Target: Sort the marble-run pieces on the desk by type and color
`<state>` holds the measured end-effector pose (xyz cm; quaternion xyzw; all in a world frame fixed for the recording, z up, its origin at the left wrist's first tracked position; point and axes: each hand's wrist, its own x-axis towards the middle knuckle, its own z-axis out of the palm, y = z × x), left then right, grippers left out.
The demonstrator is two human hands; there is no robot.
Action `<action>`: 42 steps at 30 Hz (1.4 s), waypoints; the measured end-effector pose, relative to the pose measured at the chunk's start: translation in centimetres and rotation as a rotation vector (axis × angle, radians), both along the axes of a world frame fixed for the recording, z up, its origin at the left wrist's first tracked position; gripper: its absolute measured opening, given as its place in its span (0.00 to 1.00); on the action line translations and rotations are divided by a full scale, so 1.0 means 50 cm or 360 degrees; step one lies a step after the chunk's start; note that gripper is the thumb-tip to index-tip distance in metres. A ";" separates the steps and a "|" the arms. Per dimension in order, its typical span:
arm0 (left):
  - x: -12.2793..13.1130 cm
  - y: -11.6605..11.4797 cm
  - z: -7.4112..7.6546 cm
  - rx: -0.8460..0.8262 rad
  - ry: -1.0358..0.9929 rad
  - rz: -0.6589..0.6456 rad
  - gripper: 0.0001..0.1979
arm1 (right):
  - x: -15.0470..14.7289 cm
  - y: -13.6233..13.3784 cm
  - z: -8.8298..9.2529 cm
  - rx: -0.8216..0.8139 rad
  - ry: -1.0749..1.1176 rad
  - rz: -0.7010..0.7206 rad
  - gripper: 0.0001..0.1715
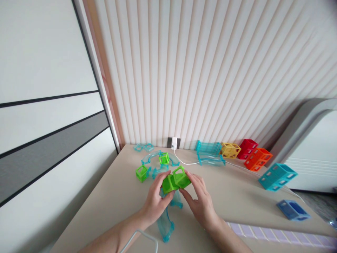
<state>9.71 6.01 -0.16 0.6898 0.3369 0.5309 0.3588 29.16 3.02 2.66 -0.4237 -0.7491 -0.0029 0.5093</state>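
My left hand [156,200] is closed on a green open-sided cube block [169,184], fingers on its left and lower side. Touching it is a second green cube block [181,177], tilted, which my right hand [199,200] grips from the right. Whether the two cubes are joined, I cannot tell. Below and partly behind my hands lie clear blue curved track pieces [165,225]. Beyond the hands, one green cube [141,173] sits beside more blue track, and another green cube [164,158] stands between curved pieces.
Along the wall are stacked clear blue tracks [209,149], yellow blocks [230,150], red blocks [247,149], orange blocks [258,159] and teal blocks [277,176]. A dark blue block [293,210] lies at the right. A white cable [186,163] runs from a plug [174,143] across the table.
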 end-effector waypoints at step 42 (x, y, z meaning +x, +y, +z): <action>-0.016 -0.001 0.035 0.1047 0.0583 -0.0006 0.33 | 0.001 -0.017 0.032 -0.0403 0.0217 0.0192 0.25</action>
